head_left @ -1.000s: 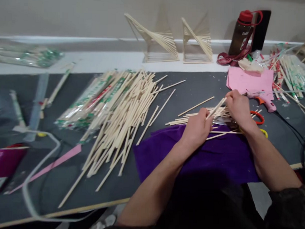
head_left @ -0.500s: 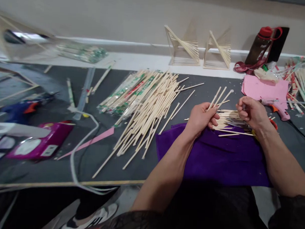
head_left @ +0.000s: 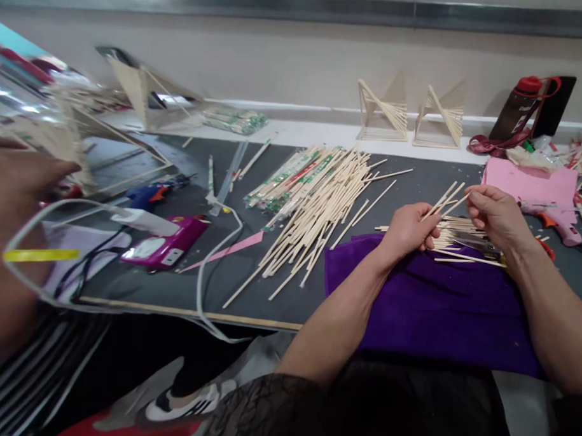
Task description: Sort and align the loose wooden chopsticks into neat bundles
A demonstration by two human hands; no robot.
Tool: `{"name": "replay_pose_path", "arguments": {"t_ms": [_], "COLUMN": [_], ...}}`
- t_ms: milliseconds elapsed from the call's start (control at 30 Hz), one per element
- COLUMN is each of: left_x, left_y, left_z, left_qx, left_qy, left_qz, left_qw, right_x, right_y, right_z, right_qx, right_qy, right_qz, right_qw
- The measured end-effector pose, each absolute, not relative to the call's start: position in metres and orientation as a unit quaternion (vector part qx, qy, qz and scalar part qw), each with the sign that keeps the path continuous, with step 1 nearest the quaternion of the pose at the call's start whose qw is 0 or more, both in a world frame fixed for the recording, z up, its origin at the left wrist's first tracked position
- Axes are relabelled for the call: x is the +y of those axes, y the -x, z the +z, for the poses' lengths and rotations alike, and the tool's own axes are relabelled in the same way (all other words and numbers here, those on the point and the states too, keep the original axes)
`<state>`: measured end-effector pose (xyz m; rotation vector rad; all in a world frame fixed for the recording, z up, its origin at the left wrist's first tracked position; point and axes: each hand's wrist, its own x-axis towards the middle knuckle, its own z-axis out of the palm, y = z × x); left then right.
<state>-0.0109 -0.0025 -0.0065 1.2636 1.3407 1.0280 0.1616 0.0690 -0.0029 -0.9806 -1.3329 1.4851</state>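
My left hand point(head_left: 414, 230) is closed round a few thin wooden sticks point(head_left: 448, 197) that point up and to the right. The fingertips of my right hand point(head_left: 495, 209) pinch the upper end of one of these sticks. Beneath both hands, more loose sticks point(head_left: 454, 254) and a metal tool point(head_left: 476, 242), partly hidden, lie at the top edge of a purple cloth point(head_left: 440, 306). A large pile of loose sticks point(head_left: 315, 212) is to the left of my left hand.
Two stick structures point(head_left: 383, 113) stand at the back. A bottle point(head_left: 514, 111), pink paper point(head_left: 531, 182) and a pink glue gun point(head_left: 558, 224) are at the right. Another person's arm point(head_left: 13, 234), a magenta power box point(head_left: 166, 242) and a white cable point(head_left: 200, 285) are at the left.
The camera view has turned left, and another person's arm has appeared at the left. My right hand has come up to the sticks in my left hand and pinches one end.
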Motion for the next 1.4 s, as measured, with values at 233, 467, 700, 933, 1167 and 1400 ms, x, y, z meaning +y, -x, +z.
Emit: {"name": "replay_pose_path", "arguments": {"t_ms": [233,467,700,933,1167,1400], "left_x": [-0.002,-0.002,-0.001,0.003,0.005,0.003], "left_y": [0.01,0.01,0.014,0.017,0.013,0.008], "left_z": [-0.01,-0.009,-0.004,-0.007,-0.007,-0.01], "left_qx": [0.557,0.545,0.464,0.415,0.47,0.51], "left_qy": [-0.515,-0.522,-0.454,-0.418,-0.381,-0.416], "left_qz": [0.419,0.403,0.424,0.461,0.5,0.479], "left_qw": [0.5,0.518,0.632,0.664,0.62,0.581], "right_x": [0.074,0.076,0.071,0.063,0.062,0.056], "right_y": [-0.161,-0.159,-0.161,-0.153,-0.155,-0.144], "right_z": [-0.009,-0.007,0.005,-0.002,0.007,0.001], "right_qx": [-0.679,-0.746,-0.519,-0.484,-0.45,-0.576], "right_qy": [0.459,0.506,0.428,0.376,0.384,0.412], "right_qz": [0.395,0.218,0.629,0.72,0.709,0.544], "right_qw": [0.414,0.373,0.389,0.326,0.384,0.45]}}
